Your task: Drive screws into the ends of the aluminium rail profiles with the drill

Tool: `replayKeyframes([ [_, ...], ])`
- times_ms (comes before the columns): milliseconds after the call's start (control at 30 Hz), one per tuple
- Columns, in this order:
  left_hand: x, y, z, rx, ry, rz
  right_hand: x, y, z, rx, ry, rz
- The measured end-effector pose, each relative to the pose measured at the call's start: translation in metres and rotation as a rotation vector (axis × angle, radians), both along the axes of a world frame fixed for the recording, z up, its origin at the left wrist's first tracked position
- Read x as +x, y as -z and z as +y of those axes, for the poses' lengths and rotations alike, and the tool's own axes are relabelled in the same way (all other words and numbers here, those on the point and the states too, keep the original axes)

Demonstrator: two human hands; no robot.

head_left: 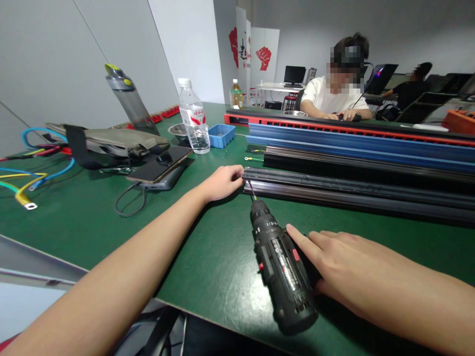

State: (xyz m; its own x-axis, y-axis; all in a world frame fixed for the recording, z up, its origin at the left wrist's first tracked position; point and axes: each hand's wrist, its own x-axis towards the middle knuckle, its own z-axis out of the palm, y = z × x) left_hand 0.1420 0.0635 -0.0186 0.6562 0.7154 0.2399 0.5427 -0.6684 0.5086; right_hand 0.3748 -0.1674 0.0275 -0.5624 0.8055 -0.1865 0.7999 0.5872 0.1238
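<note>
My right hand (334,257) is wrapped round the grip of a black cordless drill (280,262), its index finger stretched along the drill's side. The drill's long bit (253,189) points away from me and reaches the near end of a long black rail (304,182). At that same end, my left hand (223,184) has its fingers closed on the rail's tip; the fingertips are partly hidden. Just under and in front of this rail lies a glossy dark profile (334,200). Behind it is another dark profile (315,160) with yellow-green wires (256,159) at its end.
Further back lie a blue profile (334,137) and a red-and-black rail (315,121). A water bottle (195,118), blue bin (221,135), phone (161,164), bag (115,141) and cables (40,175) are on the left. Another person (337,94) sits opposite.
</note>
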Motion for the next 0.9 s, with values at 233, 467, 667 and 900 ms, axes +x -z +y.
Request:
replayKeyframes([
  [233,0.0003,-0.0001,0.0008,0.01,-0.008,0.0,0.0007,-0.0031,-0.0006,-0.076,-0.003,0.071],
  [467,-0.0003,0.0004,0.0,-0.017,-0.011,-0.008,0.0032,-0.0039,-0.0004,-0.002,-0.125,0.01],
  [667,-0.0005,0.0005,0.0004,-0.027,0.0,-0.02,0.0023,-0.007,-0.0001,0.028,-0.111,0.027],
  [900,-0.0006,0.001,0.0001,-0.024,-0.001,-0.015,0.0044,-0.0081,0.0,-0.119,0.01,0.136],
])
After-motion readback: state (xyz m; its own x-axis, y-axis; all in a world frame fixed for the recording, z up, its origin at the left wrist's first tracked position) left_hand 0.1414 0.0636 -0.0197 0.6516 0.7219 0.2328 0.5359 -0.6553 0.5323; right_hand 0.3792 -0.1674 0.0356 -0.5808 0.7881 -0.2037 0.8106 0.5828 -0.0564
